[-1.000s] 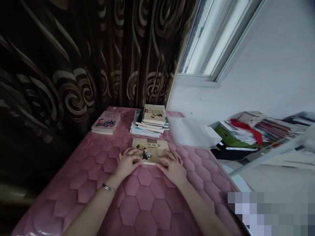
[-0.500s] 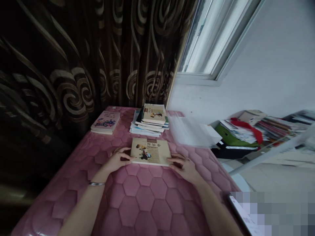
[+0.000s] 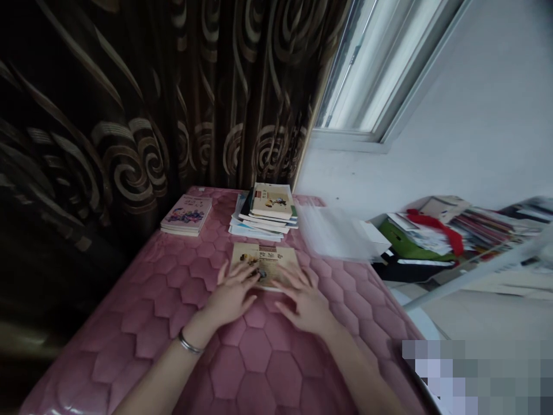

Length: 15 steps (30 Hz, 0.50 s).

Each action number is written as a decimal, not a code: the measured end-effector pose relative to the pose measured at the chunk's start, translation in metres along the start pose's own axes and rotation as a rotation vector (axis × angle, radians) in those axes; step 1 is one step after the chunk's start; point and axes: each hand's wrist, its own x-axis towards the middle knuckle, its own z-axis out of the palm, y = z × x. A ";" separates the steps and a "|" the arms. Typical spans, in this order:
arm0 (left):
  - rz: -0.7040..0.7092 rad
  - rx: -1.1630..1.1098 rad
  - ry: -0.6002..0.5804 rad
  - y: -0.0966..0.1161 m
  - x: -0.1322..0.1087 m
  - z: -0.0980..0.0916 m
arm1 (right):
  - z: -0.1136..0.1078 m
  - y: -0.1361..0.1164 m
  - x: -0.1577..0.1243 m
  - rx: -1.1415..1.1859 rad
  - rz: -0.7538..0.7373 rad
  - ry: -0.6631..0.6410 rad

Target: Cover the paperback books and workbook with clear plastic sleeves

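A cream-coloured book [image 3: 265, 253] with a printed picture and characters on its cover lies flat on the pink padded surface [image 3: 259, 346]. My left hand [image 3: 231, 294], a silver bangle on its wrist, is spread over the left front part of the cover. Over the right front part, my right hand [image 3: 305, 300] has its fingers apart too. Both hands are palm down and hold nothing. Whether the fingertips press on the cover or hover just above it, I cannot tell. Part of the cover is hidden beneath the fingers.
A stack of books [image 3: 270, 204] stands behind, with a pink-covered pile of books [image 3: 185, 216] to its left. Translucent plastic sheeting [image 3: 337, 230] lies at the right edge. Dark curtains [image 3: 216, 115] hang at the back. A green container [image 3: 401, 236] with papers is at right.
Both hands have let go of the book's left and right edges and moved inward over its cover, fingers spread. The book stays in about the same spot.
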 end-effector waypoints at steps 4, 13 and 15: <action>0.135 0.026 -0.067 0.019 0.000 0.025 | 0.010 -0.019 0.005 0.020 -0.113 -0.127; 0.037 -0.038 -0.102 -0.034 -0.001 0.003 | 0.012 0.029 -0.003 0.119 -0.089 -0.011; -0.037 -0.083 -0.079 -0.052 -0.002 -0.005 | 0.011 0.042 -0.007 0.162 -0.046 0.050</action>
